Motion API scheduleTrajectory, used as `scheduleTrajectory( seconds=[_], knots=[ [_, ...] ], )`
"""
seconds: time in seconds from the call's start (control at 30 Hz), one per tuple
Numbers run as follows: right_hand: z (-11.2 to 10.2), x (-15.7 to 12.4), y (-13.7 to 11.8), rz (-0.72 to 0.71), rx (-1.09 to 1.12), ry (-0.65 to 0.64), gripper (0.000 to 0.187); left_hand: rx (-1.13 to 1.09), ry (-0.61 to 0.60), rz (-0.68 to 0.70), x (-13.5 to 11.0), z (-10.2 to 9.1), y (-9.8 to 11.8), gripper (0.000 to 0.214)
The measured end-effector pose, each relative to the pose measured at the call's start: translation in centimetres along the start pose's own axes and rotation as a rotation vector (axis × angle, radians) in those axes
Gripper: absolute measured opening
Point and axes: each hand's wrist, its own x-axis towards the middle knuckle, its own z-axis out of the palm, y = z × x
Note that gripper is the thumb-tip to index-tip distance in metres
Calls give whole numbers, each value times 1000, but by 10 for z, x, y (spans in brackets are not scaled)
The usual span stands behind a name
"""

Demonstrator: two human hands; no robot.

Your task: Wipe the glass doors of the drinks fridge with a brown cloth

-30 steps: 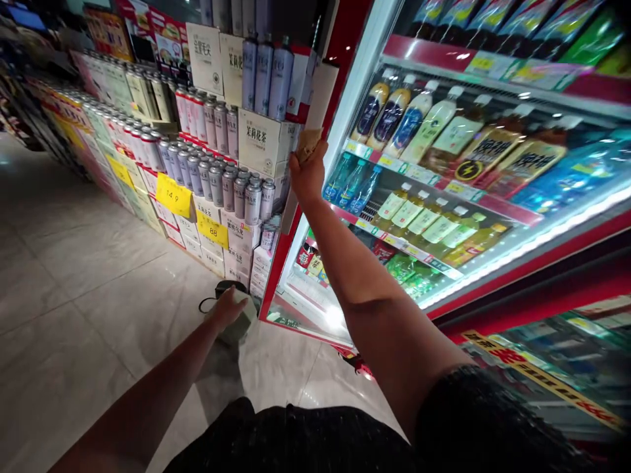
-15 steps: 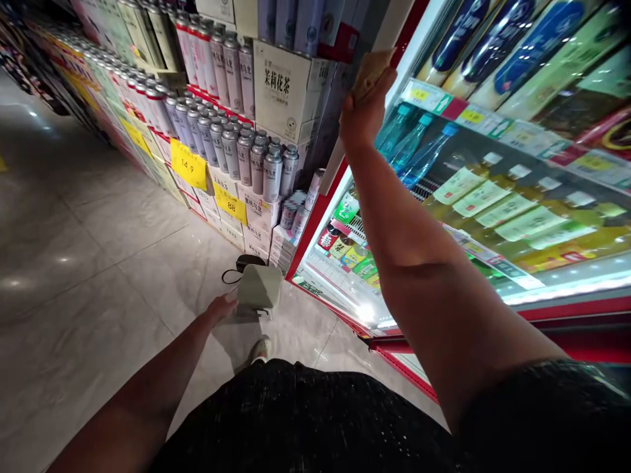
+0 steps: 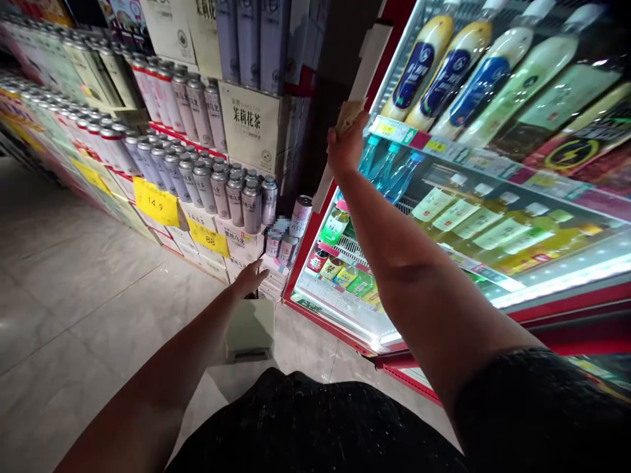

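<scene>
A brown cloth (image 3: 348,117) is at the left upright edge of the lit fridge (image 3: 320,323), the right hand (image 3: 346,148) closed around it; whether it touches the frame I cannot tell. The left hand (image 3: 249,281), fingers loosely spread and bare, hovers beside stacked cartons (image 3: 239,244) lined with cans (image 3: 252,207), above a pale box (image 3: 250,326). Floor (image 3: 93,322) spreads broadly leftward.
</scene>
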Motion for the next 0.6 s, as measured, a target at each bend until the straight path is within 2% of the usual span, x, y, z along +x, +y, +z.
scheduleTrajectory(
  seconds=[0.13,0.2,0.33,0.4,0.5,0.6],
  knots=[
    [5,13,12,0,17,18,54,-76,79,255,58,-17,81,69],
    [1,17,14,16,32,-20,55,-99,144,346,82,-27,124,74],
    [-9,21,14,90,20,-143,61,-147,286,458,123,-47,209,87],
    [-16,24,14,78,6,-156,63,-178,353,503,140,-55,247,94],
    [-37,32,17,19,-63,-215,54,-231,434,584,155,-61,295,102],
    [-79,47,25,-89,-202,-305,41,-294,512,672,164,-65,330,106]
  ],
)
